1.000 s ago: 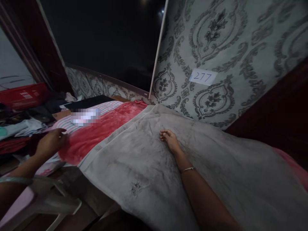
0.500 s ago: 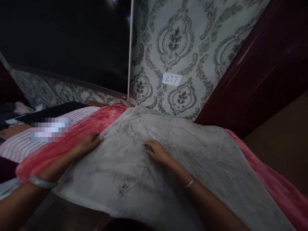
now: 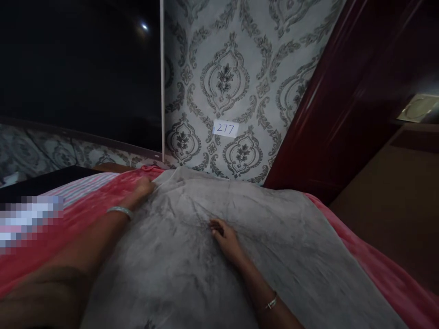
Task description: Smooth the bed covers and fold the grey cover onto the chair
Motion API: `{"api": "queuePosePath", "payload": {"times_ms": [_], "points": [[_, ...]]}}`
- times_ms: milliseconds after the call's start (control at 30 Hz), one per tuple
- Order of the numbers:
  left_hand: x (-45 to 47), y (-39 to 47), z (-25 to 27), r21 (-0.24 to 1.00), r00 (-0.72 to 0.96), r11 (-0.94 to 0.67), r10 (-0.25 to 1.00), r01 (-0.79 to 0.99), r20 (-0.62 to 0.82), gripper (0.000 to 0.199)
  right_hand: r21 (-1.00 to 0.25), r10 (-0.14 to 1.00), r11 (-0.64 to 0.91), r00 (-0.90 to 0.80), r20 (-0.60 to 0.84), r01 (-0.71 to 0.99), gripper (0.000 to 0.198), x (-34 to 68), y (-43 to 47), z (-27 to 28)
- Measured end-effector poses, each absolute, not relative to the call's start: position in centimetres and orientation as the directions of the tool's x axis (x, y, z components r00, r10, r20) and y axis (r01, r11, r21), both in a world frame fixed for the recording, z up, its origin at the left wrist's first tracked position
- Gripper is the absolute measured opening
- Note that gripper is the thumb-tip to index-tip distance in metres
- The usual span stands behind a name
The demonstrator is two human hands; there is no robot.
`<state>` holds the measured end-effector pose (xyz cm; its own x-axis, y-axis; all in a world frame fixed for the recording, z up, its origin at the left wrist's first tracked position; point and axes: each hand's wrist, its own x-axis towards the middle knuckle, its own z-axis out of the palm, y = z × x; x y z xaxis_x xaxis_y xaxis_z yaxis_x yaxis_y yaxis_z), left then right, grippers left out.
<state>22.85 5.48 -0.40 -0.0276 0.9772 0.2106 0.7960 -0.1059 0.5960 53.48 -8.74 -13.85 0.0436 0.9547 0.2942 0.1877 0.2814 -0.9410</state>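
Note:
A grey, soft-looking blanket lies spread over a red one, with wrinkles across its middle and a small dark motif at the bottom edge of the view. At its far left edge, my left hand is closed on the border; the fingertips are hidden and slightly blurred. My right hand rests on the wrinkled middle of the grey blanket, fingers loosely curled with a gap between them and the thumb. Each wrist wears a bracelet.
The red blanket shows on both sides beneath the grey one. Striped cloth lies to the left, beside a black flat surface. A large dark screen hangs at the upper left. Dark red glossy panelling slants down at the right.
My left hand has reached farther forward along the blanket's left edge and closed there. My right hand's fingers have curled more. The view has shifted to the right and upward.

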Motion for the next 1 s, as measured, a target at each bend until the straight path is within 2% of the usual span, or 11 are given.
{"api": "queuePosePath", "payload": {"times_ms": [133,267,333,433,533,600,667,733,867,933,1000], "points": [[27.8,3.5,-0.5,0.48,0.299,-0.416,0.905,0.772,0.304,0.028,-0.979,0.974,0.195,0.126,0.187,-0.052,0.051,53.8,-8.1,-13.9],[31.5,-1.3,-3.7,0.336,0.661,-0.683,0.725,0.649,0.195,0.014,-0.966,0.985,0.117,0.155,0.082,-0.229,0.071,54.2,-7.6,-13.6],[32.3,-2.9,-5.3,0.271,0.714,-0.72,0.686,0.639,0.141,0.017,-0.956,0.986,0.097,0.158,0.055,-0.276,0.075,54.3,-7.5,-13.6],[32.6,-3.7,-6.4,0.117,0.689,-0.712,0.701,0.693,0.183,0.023,-0.961,0.987,0.096,0.153,0.057,-0.26,0.073,54.4,-7.5,-14.1],[32.5,-3.8,-6.2,-0.025,0.663,-0.676,0.714,0.736,0.223,0.026,-0.988,0.974,0.129,0.197,0.11,-0.088,0.067,54.4,-7.4,-13.7],[32.4,-3.9,-6.1,-0.042,0.639,-0.647,0.738,0.761,0.219,0.028,-0.959,0.938,0.225,0.229,0.261,0.172,0.063,54.2,-7.0,-12.2],[32.4,-4.1,-6.2,-0.045,0.625,-0.63,0.754,0.775,0.203,0.032,-0.821,0.874,0.341,0.166,0.456,0.458,0.065,53.5,-6.0,-9.9],[32.5,-4.4,-6.5,-0.047,0.617,-0.62,0.767,0.783,0.177,0.034,-0.657,0.839,0.373,0.064,0.54,0.655,0.074,52.4,-4.4,-7.4],[32.3,-4.6,-6.9,-0.011,0.61,-0.62,0.77,0.785,0.186,0.032,-0.571,0.914,0.128,0.127,0.385,0.811,0.097,50.1,-0.3,-5.2],[31.8,-3.8,-6.7,0.106,0.623,-0.65,0.754,0.752,0.206,0.027,-0.565,0.945,0.058,0.136,0.296,0.823,0.086,49.5,1.4,-5.8],[30.9,-1.7,-6.1,0.28,0.611,-0.644,0.764,0.712,0.205,0.027,-0.558,0.956,0.068,0.106,0.273,0.827,0.058,49.5,2.6,-6.8]]}}
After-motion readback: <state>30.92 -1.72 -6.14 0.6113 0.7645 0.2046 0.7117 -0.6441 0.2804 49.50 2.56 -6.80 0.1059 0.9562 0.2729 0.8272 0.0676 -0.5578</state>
